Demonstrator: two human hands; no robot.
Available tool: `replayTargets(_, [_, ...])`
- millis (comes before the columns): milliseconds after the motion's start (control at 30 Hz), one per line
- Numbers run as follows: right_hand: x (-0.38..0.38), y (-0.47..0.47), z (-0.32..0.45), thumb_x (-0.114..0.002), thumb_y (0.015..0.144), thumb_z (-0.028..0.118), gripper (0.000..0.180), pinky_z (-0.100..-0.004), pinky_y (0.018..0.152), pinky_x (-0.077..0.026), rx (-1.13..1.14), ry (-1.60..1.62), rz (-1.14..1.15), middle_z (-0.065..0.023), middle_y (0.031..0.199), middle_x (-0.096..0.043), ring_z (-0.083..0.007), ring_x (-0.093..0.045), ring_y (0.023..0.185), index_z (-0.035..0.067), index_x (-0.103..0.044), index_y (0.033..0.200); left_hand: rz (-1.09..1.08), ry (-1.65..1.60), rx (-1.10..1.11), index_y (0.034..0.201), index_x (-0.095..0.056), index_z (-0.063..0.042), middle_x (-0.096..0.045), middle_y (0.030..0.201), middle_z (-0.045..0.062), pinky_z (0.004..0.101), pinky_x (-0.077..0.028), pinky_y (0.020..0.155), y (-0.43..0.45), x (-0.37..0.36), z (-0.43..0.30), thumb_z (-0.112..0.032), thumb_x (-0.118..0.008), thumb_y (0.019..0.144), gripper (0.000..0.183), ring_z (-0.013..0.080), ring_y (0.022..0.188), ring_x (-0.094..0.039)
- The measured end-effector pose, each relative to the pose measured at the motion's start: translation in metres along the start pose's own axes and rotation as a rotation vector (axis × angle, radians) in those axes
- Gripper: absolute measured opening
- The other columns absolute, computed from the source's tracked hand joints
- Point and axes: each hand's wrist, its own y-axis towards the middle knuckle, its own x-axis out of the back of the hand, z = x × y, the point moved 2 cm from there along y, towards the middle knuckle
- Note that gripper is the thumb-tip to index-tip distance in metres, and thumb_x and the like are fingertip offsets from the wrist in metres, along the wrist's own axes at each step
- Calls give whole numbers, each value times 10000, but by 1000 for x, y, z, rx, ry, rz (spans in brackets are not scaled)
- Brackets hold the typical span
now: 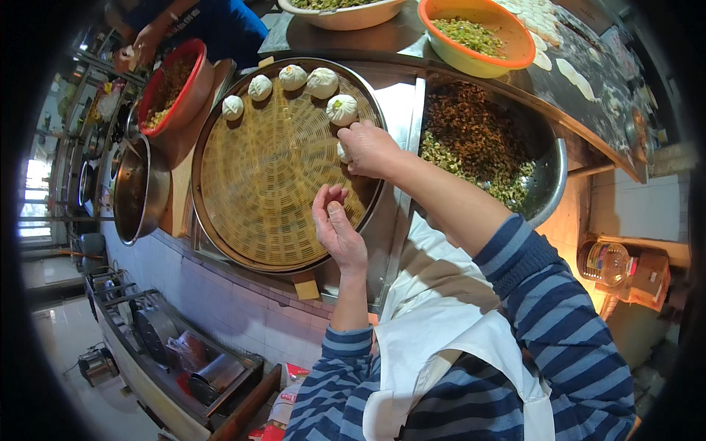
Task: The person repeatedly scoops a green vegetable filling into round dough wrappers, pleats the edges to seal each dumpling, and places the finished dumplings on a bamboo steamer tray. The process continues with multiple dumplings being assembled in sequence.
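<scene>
A round woven bamboo steamer tray [265, 204] lies before me. Several pleated white buns, among them a bun with a green spot on top [342, 109], sit along its far rim. At the tray's right side my right hand [368, 149] has its fingers on another white bun [343, 152], which it partly hides. That bun is at or just above the weave; I cannot tell which. My left hand [339, 229] hovers over the tray's near right part, palm turned inward, fingers curled loosely and nothing in them.
A large metal bowl of dark and green chopped filling [543, 190] stands right of the tray. Behind are an orange basin of chopped greens [477, 33] and a floured worktop with dough pieces [573, 77]. At left are a red basin [182, 99], a steel pot [149, 187] and a co-worker's hands [140, 47].
</scene>
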Motion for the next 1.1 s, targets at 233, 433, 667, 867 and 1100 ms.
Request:
replayTargets(233, [63,-60,3,-729,799,233,437,-420,899,-520,-19,196,-240,-178,1097,-669,-334,-643,1040,22,-614,1164,-37,75,-69,1353,-450,71,-558,1246,148,361,-443,1039,-21,-3,-7,-209,-411,1069,401,222,1138,-561])
replayTargets(433, [66,-201,-90,-704,846,207,268,-345,722,-534,-374,576,-376,-166,851,-712,-235,-697,790,-31,-693,969,315,153,-100,1289,-535,44,-594,1235,121,348,-440,1020,-55,-82,-2,-210,-493,1045,355,219,1129,-590])
replayTargets(667, [47,-333,-142,-658,893,222,271,-321,701,-527,-817,872,-514,-128,832,-724,-170,-668,747,-12,-718,1015,749,408,-357,1135,-596,41,-617,1114,207,416,-503,900,-39,-269,8,-155,-598,958,265,364,1021,-615])
replayTargets(867, [35,-386,-179,-664,902,211,278,-302,726,-537,-1013,997,-602,-132,871,-735,-160,-682,784,-24,-713,1042,911,588,-602,1163,-593,57,-590,1191,276,470,-472,964,16,-469,73,-254,-665,904,410,436,1134,-563])
replayTargets(1100, [37,-404,-194,-661,922,180,246,-300,730,-547,-1083,1050,-614,-124,867,-738,-163,-692,774,-27,-711,1047,908,931,-696,1425,-487,-19,-382,1506,300,535,-275,1160,104,-619,166,-502,-568,921,703,456,1413,-339])
